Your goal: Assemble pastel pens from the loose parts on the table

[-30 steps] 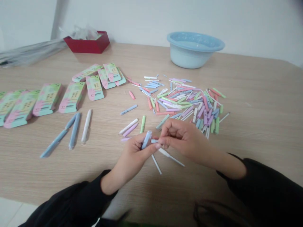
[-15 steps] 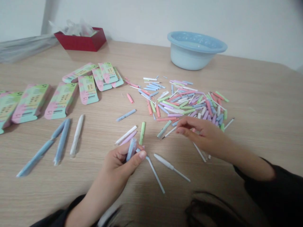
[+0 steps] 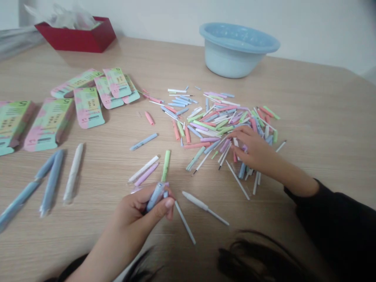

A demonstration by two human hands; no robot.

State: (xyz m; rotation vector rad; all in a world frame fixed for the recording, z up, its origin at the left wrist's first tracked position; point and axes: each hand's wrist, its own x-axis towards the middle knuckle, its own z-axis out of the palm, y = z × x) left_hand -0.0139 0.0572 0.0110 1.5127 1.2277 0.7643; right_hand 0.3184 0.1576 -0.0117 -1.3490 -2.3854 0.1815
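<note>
My left hand is closed on a blue pen barrel, gripped between thumb and fingers. A thin white stick extends from beside its fingertips toward the lower right; its upper end is hidden. My right hand reaches into a pile of pen parts, thumb and forefinger apart over white refills and purple pieces. Just left of those fingers are white refills with dark tips. A white pen part with a thin stem lies between my hands. Close beyond my left hand are a green barrel, a purple one and a white one.
Several pastel cartons are spread on the left, with blue pens and a white pen in front. At the back stand a red box holding clear plastic and a blue basin.
My right hand has moved from the refill at the pile's near edge deeper into the pile, its fingers parting. My left hand keeps the blue barrel. The view has shifted slightly.
</note>
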